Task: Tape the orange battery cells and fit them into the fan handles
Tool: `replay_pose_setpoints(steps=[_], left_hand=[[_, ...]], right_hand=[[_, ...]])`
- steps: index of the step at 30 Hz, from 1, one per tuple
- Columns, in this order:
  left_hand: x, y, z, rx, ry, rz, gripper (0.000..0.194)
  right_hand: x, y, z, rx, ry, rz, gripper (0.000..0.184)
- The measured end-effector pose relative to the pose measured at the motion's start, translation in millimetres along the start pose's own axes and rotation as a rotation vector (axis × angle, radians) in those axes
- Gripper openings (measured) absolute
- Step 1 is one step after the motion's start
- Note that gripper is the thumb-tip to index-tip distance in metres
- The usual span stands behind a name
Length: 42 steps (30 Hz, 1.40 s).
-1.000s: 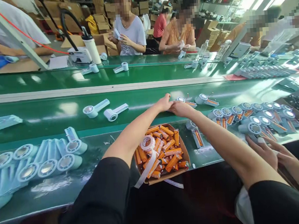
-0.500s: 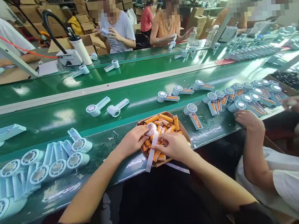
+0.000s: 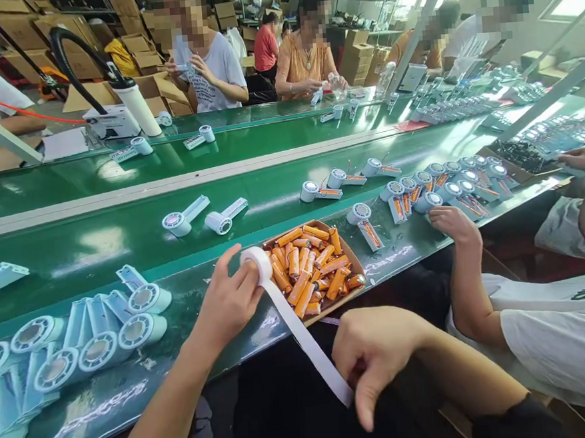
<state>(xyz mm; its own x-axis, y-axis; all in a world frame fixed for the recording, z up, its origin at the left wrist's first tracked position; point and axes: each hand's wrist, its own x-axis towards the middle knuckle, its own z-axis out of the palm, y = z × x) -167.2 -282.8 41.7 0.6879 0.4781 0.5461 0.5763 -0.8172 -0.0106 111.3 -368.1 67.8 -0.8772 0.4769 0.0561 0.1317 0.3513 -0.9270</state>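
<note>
My left hand [image 3: 232, 286] grips a roll of white tape [image 3: 258, 263] at the left side of a cardboard box [image 3: 359, 268]. From the roll a long strip of tape [image 3: 305, 338] runs down and to the right, pulled taut. At its lower end is my right hand [image 3: 377, 353], its fingers curled against the strip and its thumb pointing down. Orange-wrapped battery cells [image 3: 306, 265] fill the box, which sits at the edge of the green bench between my hands.
Pale blue handheld fan bodies [image 3: 101, 349] are stacked on the left, and more with orange cells [image 3: 435, 185] stand on the right. A conveyor belt [image 3: 264, 181] runs behind the box. A co-worker's hand [image 3: 456, 224] works close on my right; other people sit across the belt.
My right hand has moved down and toward me, drawing out a longer strip of tape. My left hand has shifted left with the roll, off the cells. The view has turned slightly right.
</note>
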Motion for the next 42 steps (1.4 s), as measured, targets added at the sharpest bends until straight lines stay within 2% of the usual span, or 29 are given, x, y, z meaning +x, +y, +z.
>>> replay_pose_setpoints(steps=[1,2,4,5,6,8,11,13,15,20,22,23,25,28,31,34,37,39,42], left_hand=[[-4,-1,-2.5,0.007,0.015,-0.011,0.023],[-8,0,-4.1,0.004,0.027,-0.014,0.022],[-13,5,-5.4,-0.013,0.033,-0.014,0.019],[-14,9,-5.4,-0.023,0.031,-0.014,0.017],[-14,13,-5.2,-0.033,0.027,-0.013,0.016],[-15,21,-5.1,-0.047,0.023,-0.014,0.014],[-14,27,-6.2,-0.055,0.024,-0.015,0.015],[-12,30,-8.0,-0.072,0.0,-0.031,0.014],[-10,32,-10.5,-0.081,-0.033,-0.026,0.016],[-5,37,-17.7,-0.048,-0.077,0.128,0.029],[-3,37,-20.1,-0.042,-0.116,0.158,0.035],[-2,38,-21.3,-0.039,-0.145,0.168,0.037],[2,39,-23.8,-0.038,-0.203,0.187,0.038],[10,43,-28.4,-0.041,-0.238,0.235,0.035],[19,48,-32.4,-0.021,-0.212,0.322,0.03],[27,53,-34.3,0.017,-0.187,0.402,0.024],[33,55,-35.8,0.036,-0.221,0.389,0.025],[35,56,-37.1,0.075,-0.285,0.341,0.025],[34,62,-35.7,0.169,-0.369,0.288,0.024]], right_hand=[[-1,3,-9,-0.071,0.056,0.035,0.052],[-1,9,-20,-0.201,0.194,0.113,0.045],[5,27,-44,-0.556,0.511,0.339,0.03],[9,36,-55,-0.722,0.6,0.465,0.026],[13,45,-64,-0.853,0.628,0.587,0.024],[22,58,-76,-0.993,0.601,0.77,0.022],[30,65,-79,-1.046,0.582,0.846,0.018],[30,64,-78,-1.021,0.619,0.809,0.018],[24,60,-78,-0.954,0.734,0.713,0.018],[-3,45,-70,-0.78,1.197,0.203,0.018],[-11,34,-62,-0.688,1.274,0.033,0.019],[-14,27,-57,-0.624,1.259,-0.016,0.02],[-19,11,-49,-0.459,1.146,-0.037,0.021],[-23,-11,-45,-0.231,0.937,0.069,0.03],[-18,-20,-46,-0.186,0.818,0.22,0.038],[-7,-16,-44,-0.216,0.746,0.286,0.035],[-1,-5,-37,-0.159,0.763,0.268,0.027],[-1,5,-32,0.004,0.761,0.261,0.031],[-2,26,-16,0.379,0.73,0.22,0.055]])
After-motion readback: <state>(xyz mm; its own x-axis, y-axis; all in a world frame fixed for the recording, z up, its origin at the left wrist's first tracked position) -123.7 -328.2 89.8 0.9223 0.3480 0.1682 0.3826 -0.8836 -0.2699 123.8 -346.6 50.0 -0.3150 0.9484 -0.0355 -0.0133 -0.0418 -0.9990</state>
